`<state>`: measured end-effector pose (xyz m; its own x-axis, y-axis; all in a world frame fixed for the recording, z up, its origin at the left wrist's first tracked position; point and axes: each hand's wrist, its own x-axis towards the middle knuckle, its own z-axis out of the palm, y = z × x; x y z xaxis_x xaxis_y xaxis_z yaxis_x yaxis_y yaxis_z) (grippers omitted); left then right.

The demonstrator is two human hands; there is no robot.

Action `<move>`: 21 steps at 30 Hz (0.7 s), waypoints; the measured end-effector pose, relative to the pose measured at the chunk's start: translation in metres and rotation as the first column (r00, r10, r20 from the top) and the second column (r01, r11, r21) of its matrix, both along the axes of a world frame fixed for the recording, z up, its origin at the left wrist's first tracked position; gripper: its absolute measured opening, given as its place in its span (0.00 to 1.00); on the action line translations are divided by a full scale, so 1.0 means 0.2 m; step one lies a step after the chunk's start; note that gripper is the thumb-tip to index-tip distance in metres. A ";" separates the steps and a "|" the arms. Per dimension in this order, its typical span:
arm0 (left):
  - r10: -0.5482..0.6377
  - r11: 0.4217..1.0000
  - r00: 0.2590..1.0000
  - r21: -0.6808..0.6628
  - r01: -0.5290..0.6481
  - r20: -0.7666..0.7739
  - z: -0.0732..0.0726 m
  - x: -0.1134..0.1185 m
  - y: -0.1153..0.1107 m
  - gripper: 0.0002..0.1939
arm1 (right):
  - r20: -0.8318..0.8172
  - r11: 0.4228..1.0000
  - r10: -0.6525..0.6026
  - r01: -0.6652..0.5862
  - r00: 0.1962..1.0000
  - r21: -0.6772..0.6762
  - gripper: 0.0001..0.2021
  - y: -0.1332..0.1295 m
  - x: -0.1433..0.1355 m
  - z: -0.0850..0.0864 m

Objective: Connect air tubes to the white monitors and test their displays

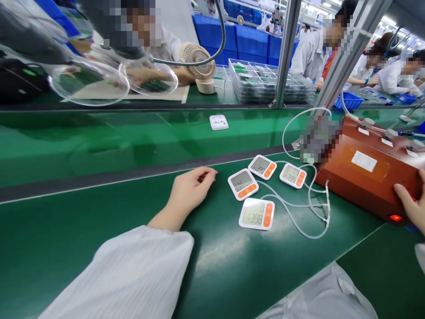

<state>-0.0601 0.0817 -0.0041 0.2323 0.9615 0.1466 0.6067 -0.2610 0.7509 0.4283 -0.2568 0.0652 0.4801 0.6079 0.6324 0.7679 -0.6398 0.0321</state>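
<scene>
My left hand rests on the green bench with its fingers curled in, and nothing shows in it. To its right lie several white blood pressure monitors with orange buttons; the nearest monitor reads 0 and 398, and the rightmost monitor reads 395. Thin white tubes run from them to a reddish-brown box with a lit red switch. At the right edge, my right hand touches the box's front end, thumb and fingers apart; part of it is cut off by the frame.
Beyond the bench edge runs a green conveyor belt carrying a white square unit. Metal posts rise behind the box. Across the belt stand clear divided trays, a small fan and several co-workers in white.
</scene>
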 end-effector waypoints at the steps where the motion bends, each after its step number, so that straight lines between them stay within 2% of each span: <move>1: -0.024 1.000 0.999 0.016 0.024 -0.023 0.00 0.00 -0.01 0.18 | -0.011 0.999 0.032 -0.032 0.999 0.007 0.40 -0.01 0.01 -0.01; 4: -0.039 0.999 0.998 0.027 0.040 -0.051 0.00 0.00 -0.01 0.19 | -0.045 0.998 0.039 -0.037 0.998 0.044 0.42 -0.02 0.02 -0.03; 7: -0.023 1.000 0.998 -0.005 0.023 -0.054 0.00 0.01 -0.01 0.19 | -0.127 0.993 -0.062 0.074 0.990 0.095 0.45 -0.05 0.02 -0.06; 11: -0.008 1.000 0.997 -0.023 0.006 -0.079 0.01 0.01 -0.01 0.17 | -0.212 0.969 -0.168 0.201 0.963 0.146 0.42 -0.06 -0.01 -0.08; 21: 0.005 1.000 0.990 -0.021 -0.008 -0.137 0.04 0.01 -0.03 0.15 | -0.113 0.968 -0.081 0.105 0.990 0.230 0.37 -0.02 -0.04 -0.07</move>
<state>-0.0571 0.0753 0.0040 0.2429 0.9656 0.0930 0.7060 -0.2417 0.6657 0.4199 -0.2615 0.0508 0.5968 0.3981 0.6966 0.6961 -0.6886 -0.2029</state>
